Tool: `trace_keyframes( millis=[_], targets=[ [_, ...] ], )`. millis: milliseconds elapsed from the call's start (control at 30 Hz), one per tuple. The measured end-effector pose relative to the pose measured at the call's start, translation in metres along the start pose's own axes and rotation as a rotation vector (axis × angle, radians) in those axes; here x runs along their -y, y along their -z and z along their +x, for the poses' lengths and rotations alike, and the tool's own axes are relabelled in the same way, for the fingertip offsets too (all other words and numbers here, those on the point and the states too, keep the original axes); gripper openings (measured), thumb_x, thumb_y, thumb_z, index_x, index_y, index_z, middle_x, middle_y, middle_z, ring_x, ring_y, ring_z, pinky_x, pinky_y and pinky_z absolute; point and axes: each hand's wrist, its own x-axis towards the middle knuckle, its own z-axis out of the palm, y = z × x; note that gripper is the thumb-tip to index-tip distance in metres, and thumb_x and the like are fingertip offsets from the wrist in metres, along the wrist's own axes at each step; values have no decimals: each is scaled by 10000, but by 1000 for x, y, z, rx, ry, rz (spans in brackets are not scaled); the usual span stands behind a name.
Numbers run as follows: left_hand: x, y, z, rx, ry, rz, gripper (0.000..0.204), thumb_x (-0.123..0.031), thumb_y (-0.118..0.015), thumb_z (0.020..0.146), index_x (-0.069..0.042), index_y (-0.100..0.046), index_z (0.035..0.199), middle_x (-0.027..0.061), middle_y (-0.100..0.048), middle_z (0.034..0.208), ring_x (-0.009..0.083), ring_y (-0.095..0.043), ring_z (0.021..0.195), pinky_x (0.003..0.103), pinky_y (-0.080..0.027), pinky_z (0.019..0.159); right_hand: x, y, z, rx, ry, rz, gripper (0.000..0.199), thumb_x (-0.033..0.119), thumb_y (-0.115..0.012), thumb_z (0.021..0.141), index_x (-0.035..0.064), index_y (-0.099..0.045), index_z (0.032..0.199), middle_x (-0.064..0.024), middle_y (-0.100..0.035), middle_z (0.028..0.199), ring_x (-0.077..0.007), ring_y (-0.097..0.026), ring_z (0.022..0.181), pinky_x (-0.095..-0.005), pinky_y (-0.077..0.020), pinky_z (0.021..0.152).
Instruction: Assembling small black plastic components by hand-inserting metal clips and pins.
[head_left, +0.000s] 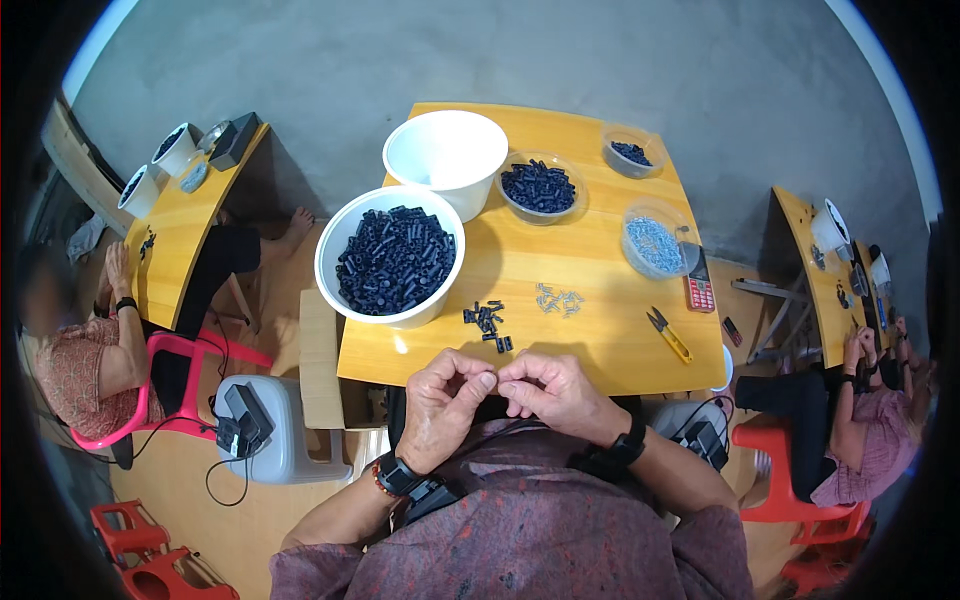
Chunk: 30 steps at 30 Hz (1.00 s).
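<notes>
At the table's near edge, my left hand (447, 408) and my right hand (553, 394) meet with thumbs and forefingers pinched together. Whatever lies between the fingertips is too small to make out. Just beyond them is a loose cluster of small black cylindrical pieces (484, 318). To its right, small clear or silvery pieces (558, 301) are scattered on the wood. A big white bucket (330, 262) full of the black pieces stands to the left. Yellow-handled scissors or snips (671, 337) lie on the right.
The yellow wooden table (600, 345) also bears an empty white bucket (440, 150), a bowl of black pieces (538, 188), a smaller bowl (632, 152), a tub of silvery pieces (655, 246) and a red phone (699, 287). People sit at side tables (185, 235), left and right.
</notes>
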Motion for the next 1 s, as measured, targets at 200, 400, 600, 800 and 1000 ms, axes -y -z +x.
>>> trace_keyframes(
  millis=[200,400,600,800,1000],
  targets=[
    [-4,-13,9,-87,69,-166,99,-64,-601,992,-1,-592,1068,34,-636,908,87,-616,740,243,-540,683,-6,58,9,-492,439,-827,137,-3,-630,870,5,-674,999,-175,-606,864,-363,-633,808,-428,-519,707],
    [2,-23,13,-84,140,-172,127,-55,-613,981,-5,-568,1090,20,-606,880,84,-595,706,233,-530,644,-5,72,15,-375,427,-988,28,10,-591,846,9,-613,864,-185,-557,857,-410,-600,781,-488,-499,682],
    [12,-15,13,-118,123,-273,101,-13,-643,951,-2,-585,1033,33,-620,883,98,-610,710,244,-539,662,0,71,18,-342,387,-1117,40,31,-564,850,5,-594,853,-176,-550,865,-407,-586,756,-503,-492,680],
    [12,-11,12,-58,102,-294,92,-10,-662,941,9,-595,1002,42,-641,825,116,-634,721,262,-549,680,5,52,21,-256,626,-782,91,-7,-648,906,5,-622,993,-91,-596,807,-232,-599,660,-332,-496,622],
    [10,-9,11,-47,118,-339,79,55,-639,936,39,-601,1004,53,-638,819,102,-620,694,241,-534,636,15,2,17,-127,160,-50,51,48,-649,967,8,-628,991,9,-616,829,-32,-554,691,-195,-479,626]
  ],
)
